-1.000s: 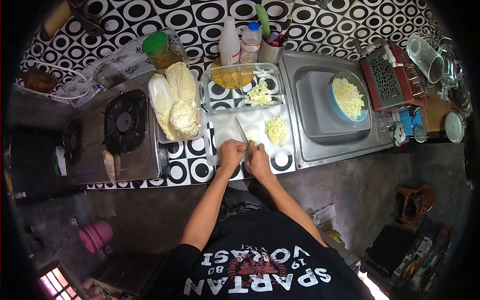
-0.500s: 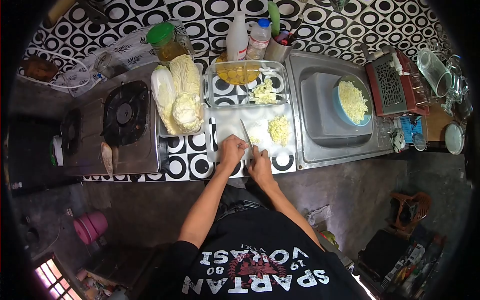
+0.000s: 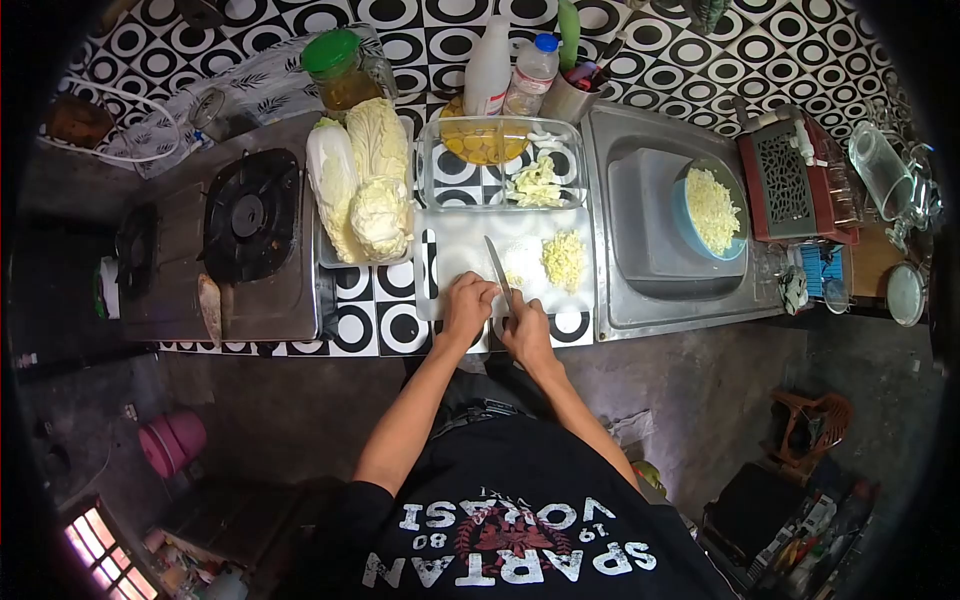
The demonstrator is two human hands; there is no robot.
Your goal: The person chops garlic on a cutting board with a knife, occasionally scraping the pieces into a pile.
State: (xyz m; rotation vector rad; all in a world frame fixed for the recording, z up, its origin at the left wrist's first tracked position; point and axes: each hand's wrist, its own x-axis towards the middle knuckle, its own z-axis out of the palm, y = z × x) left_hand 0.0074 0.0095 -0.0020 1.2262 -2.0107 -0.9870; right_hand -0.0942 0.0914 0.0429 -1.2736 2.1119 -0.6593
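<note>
My right hand (image 3: pixel 527 332) is closed round the handle of a knife (image 3: pixel 497 262), whose blade points away from me over a translucent white cutting board (image 3: pixel 450 235). Close to the blade's left side, my left hand (image 3: pixel 468 305) has its fingers curled together at the board's front; whatever they pinch is hidden. A few pale bits lie right of the blade. Farther right on the board sits a pile of chopped cabbage (image 3: pixel 564 260). Behind the board, a clear divided glass dish (image 3: pixel 432 165) has cabbage pieces (image 3: pixel 537 182) in its right part.
Left of the board, a container holds whole napa cabbages (image 3: pixel 380 180), beside a gas stove (image 3: pixel 250 215). To the right, a blue bowl of chopped cabbage (image 3: pixel 712 210) stands in the metal sink (image 3: pixel 620 320). Bottles (image 3: pixel 488 75) and a green-lidded jar (image 3: pixel 335 75) stand behind.
The view has shifted slightly. My right hand and the knife have moved a little relative to the board, while my left hand stays curled beside the blade.
</note>
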